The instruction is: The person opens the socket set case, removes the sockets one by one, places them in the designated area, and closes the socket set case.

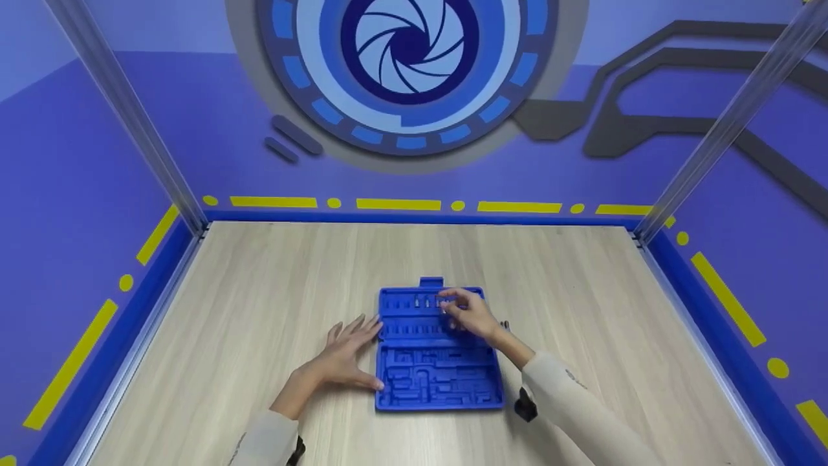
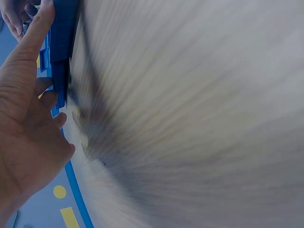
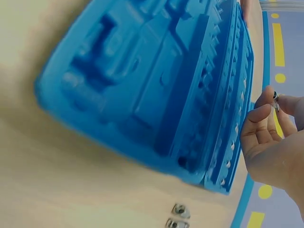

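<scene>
An open blue case (image 1: 440,378) with moulded recesses lies on the table; several small metal pieces (image 1: 427,302) stand in its upper row. My left hand (image 1: 343,359) is spread at the case's left side, thumb and fingertips touching the edge; the left wrist view shows the thumb of that hand (image 2: 28,104) against the blue wall (image 2: 64,33). Over the upper row, my right hand (image 1: 471,315) covers some slots. In the right wrist view, thumb and fingers of the right hand (image 3: 278,137) pinch a small metal piece (image 3: 275,97) above the case (image 3: 156,95).
Two small metal parts (image 3: 180,210) lie on the table just right of the case, partly hidden behind the right wrist in the head view. Blue panels (image 1: 414,184) with yellow marks surround the wooden table (image 1: 291,272), with clear posts (image 1: 123,110) at the back corners.
</scene>
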Demonstrator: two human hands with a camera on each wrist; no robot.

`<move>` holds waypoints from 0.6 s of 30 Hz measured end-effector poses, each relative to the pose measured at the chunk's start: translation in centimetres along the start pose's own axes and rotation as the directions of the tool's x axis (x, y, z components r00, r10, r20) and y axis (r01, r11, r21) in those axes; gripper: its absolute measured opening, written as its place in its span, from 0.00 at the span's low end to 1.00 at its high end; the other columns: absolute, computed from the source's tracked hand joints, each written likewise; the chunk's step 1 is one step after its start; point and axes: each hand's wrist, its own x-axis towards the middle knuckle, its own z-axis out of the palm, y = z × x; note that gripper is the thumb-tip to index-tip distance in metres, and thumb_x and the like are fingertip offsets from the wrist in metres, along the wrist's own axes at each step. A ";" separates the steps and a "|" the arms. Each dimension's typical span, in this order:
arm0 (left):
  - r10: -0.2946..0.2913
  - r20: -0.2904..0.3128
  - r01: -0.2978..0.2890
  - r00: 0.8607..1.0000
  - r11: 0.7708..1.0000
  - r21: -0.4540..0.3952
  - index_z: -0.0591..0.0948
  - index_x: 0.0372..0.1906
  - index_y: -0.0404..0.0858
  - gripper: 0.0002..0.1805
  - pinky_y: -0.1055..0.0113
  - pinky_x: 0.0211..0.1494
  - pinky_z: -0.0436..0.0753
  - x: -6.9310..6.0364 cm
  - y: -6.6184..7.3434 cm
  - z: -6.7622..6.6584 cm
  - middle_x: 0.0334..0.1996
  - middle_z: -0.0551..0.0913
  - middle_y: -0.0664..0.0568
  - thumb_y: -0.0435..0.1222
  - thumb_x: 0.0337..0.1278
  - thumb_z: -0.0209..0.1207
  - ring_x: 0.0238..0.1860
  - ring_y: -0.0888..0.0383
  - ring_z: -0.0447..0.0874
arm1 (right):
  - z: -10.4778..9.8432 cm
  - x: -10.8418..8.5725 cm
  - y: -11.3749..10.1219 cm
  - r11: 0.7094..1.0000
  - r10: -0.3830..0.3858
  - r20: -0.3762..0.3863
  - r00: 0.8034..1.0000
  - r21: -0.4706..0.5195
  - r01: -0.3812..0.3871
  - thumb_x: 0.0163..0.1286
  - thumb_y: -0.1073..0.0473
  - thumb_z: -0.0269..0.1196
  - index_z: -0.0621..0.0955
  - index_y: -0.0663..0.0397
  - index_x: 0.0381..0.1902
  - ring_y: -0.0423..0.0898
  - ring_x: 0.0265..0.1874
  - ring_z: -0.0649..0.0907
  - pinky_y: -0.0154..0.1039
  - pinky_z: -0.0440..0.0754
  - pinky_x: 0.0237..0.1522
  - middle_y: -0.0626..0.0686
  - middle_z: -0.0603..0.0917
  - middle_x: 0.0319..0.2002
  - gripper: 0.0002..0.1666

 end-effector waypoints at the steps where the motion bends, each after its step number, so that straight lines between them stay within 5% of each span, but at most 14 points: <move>1: 0.002 0.002 -0.002 1.000 1.000 -0.002 0.57 0.80 0.34 0.68 0.24 0.75 0.41 0.0 0.0 0.0 0.81 0.54 0.39 0.58 0.34 0.80 0.80 0.29 0.45 | -0.3 -0.2 0.0 1.000 -0.002 0.001 1.000 0.003 0.002 0.77 0.62 0.59 0.77 0.67 0.63 0.43 0.22 0.80 0.32 0.74 0.24 0.70 0.84 0.41 0.21; 18: -0.011 0.009 0.011 1.000 1.000 -0.011 0.58 0.80 0.35 0.68 0.24 0.75 0.41 0.0 0.0 -0.1 0.82 0.53 0.39 0.59 0.34 0.80 0.81 0.30 0.44 | -4.5 -2.7 1.1 0.998 0.047 0.064 0.997 -0.041 -0.045 0.74 0.60 0.63 0.72 0.66 0.68 0.50 0.34 0.82 0.35 0.78 0.29 0.57 0.80 0.43 0.29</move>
